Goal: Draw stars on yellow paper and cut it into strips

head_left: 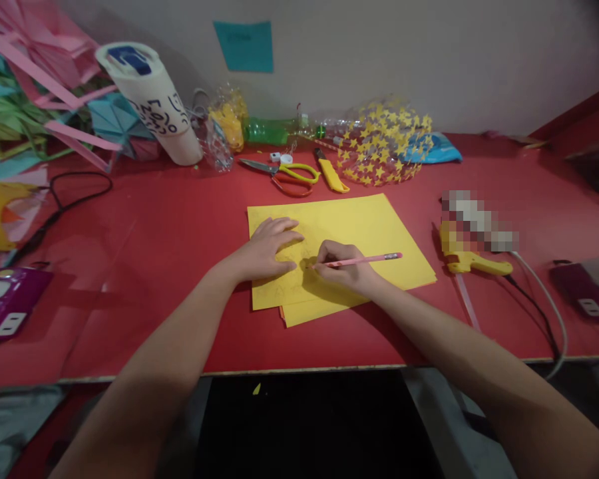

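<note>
Several yellow paper sheets lie stacked a little askew on the red table. Faint pencil lines show on the top sheet's left part, too weak to make out. My left hand rests flat on the left side of that sheet, fingers spread. In my right hand is a pink pencil, gripped near its point, with the eraser end toward the right. Its tip is at the paper, just right of my left hand; whether it touches I cannot tell.
Behind the paper lie scissors and a yellow box cutter. A white tumbler stands at the back left, near folded paper shapes. A yellow glue gun with its cord is at right. Purple power strips sit at the sides.
</note>
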Demonstrator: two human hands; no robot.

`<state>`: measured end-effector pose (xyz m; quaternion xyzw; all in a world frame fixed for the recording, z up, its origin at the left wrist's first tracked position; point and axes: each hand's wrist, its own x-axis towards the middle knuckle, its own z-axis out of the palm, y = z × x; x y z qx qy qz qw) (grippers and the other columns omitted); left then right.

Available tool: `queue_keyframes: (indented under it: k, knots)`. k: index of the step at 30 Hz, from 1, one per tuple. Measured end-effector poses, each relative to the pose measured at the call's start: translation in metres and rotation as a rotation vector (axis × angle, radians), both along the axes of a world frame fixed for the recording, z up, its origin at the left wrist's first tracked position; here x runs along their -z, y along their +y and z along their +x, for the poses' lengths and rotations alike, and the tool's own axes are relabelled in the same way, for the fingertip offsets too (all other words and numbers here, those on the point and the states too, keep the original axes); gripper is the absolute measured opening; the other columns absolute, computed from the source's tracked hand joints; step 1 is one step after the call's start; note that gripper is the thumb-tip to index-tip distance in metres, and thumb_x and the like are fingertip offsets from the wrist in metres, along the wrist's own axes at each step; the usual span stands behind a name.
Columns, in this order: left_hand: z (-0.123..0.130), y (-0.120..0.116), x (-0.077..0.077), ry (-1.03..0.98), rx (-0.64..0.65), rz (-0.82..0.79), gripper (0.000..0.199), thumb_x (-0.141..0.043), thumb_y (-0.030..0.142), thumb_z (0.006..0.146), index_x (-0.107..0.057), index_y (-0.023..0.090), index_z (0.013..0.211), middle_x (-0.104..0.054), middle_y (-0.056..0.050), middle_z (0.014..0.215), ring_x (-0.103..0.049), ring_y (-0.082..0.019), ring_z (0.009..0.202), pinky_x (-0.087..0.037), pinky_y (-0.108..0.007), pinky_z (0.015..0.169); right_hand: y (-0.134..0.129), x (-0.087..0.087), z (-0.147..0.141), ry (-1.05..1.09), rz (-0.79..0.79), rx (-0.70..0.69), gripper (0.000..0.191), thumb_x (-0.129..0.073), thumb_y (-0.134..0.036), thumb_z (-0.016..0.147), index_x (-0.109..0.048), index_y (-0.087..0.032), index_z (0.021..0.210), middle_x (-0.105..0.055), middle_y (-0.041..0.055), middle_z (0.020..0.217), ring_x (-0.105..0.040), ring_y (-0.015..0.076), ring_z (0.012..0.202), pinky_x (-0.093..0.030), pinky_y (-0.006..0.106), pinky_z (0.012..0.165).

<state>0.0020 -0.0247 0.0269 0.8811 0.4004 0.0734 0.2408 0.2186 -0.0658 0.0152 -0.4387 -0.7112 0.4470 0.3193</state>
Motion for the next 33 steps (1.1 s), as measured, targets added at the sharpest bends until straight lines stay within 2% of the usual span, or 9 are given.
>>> queue_keyframes:
  k: [5,12,21,28,33]
  knots:
    - [0.0,0.0,0.0,-0.009,-0.004,0.004,0.051,-0.063,0.039,0.08,-0.058,0.023,0.128,-0.039,-0.012,0.152,-0.029,-0.032,0.143,-0.02,-0.053,0.117,-0.001,-0.002,-0.001,-0.018,0.006,-0.007,0.014,-0.058,-0.027,0.074,-0.047,-0.022,0.066,-0.046,-0.0054,0.055,-0.038,0.0092,0.051,-0.028,0.024,0.05]
    - [0.0,0.0,-0.001,-0.011,-0.006,-0.005,0.052,-0.064,0.039,0.08,-0.058,0.02,0.129,-0.038,-0.014,0.152,-0.029,-0.032,0.143,-0.019,-0.053,0.118,-0.002,-0.004,-0.002,-0.029,0.001,0.003,0.014,-0.057,-0.027,0.073,-0.047,-0.022,0.066,-0.045,-0.0056,0.053,-0.036,0.009,0.05,-0.028,0.024,0.048]
    - [-0.001,0.0,0.0,-0.012,-0.001,-0.002,0.052,-0.062,0.04,0.081,-0.058,0.022,0.13,-0.038,-0.012,0.153,-0.028,-0.032,0.143,-0.019,-0.053,0.118,-0.002,0.0,-0.001,-0.028,0.04,0.065,0.014,-0.055,-0.024,0.069,-0.043,-0.022,0.062,-0.043,-0.0062,0.052,-0.035,0.0085,0.049,-0.027,0.023,0.048]
    - [0.001,-0.001,-0.002,0.008,-0.003,-0.011,0.055,-0.062,0.038,0.081,-0.057,0.016,0.131,-0.036,-0.016,0.153,-0.027,-0.033,0.144,-0.017,-0.052,0.119,-0.002,0.004,-0.001,-0.035,0.053,0.133,0.016,-0.054,-0.022,0.067,-0.04,-0.023,0.061,-0.041,-0.0065,0.05,-0.033,0.0081,0.048,-0.026,0.024,0.046]
    - [0.0,0.0,0.001,-0.013,0.001,-0.003,0.053,-0.063,0.04,0.081,-0.059,0.018,0.129,-0.038,-0.014,0.153,-0.028,-0.033,0.143,-0.018,-0.052,0.118,-0.002,0.006,0.0,-0.035,0.051,0.152,0.016,-0.054,-0.02,0.067,-0.04,-0.023,0.061,-0.041,-0.0065,0.051,-0.033,0.0079,0.048,-0.024,0.025,0.046]
